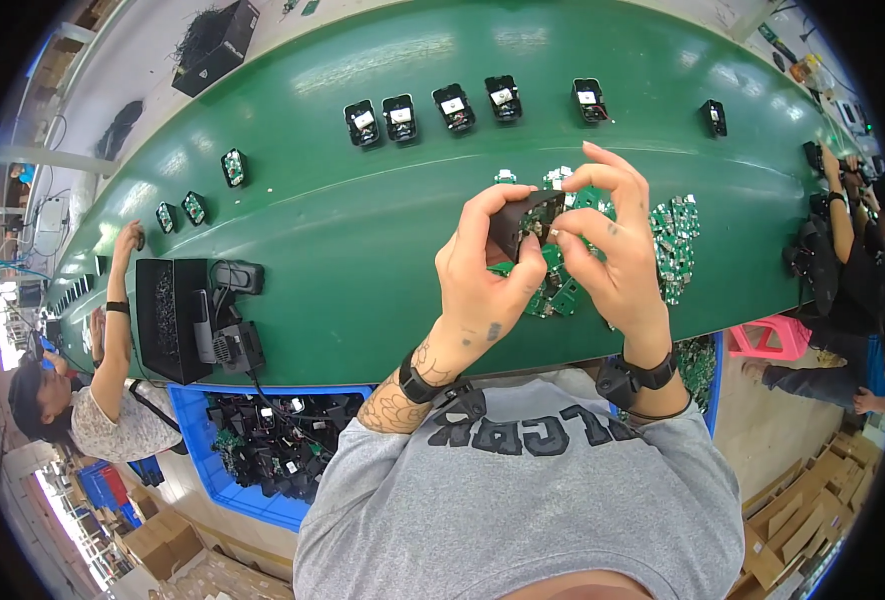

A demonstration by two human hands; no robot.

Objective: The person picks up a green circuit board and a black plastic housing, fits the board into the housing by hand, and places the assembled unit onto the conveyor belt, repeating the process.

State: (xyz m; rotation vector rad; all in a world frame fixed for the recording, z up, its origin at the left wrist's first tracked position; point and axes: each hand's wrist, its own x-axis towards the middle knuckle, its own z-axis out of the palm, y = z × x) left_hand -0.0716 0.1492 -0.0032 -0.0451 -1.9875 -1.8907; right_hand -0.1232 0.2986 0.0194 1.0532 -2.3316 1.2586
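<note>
Above the table edge, my left hand (488,275) is closed around a small black plastic housing (509,226), its thumb at the open side. A circuit board (540,216) shows inside that opening. My right hand (615,240) is closed with its fingertips at the board's right edge; the exact contact is partly hidden. Beneath and beside my hands lies a pile of green circuit boards (675,248) with white connectors, spread over the green table (363,235).
Several black housings with white parts (400,118) stand in a far row. To the left are a black bin (171,320) and a dark device (235,345). Blue crates (263,510) sit below the table edge. A person (108,400) reaches over the table at left; others are at right.
</note>
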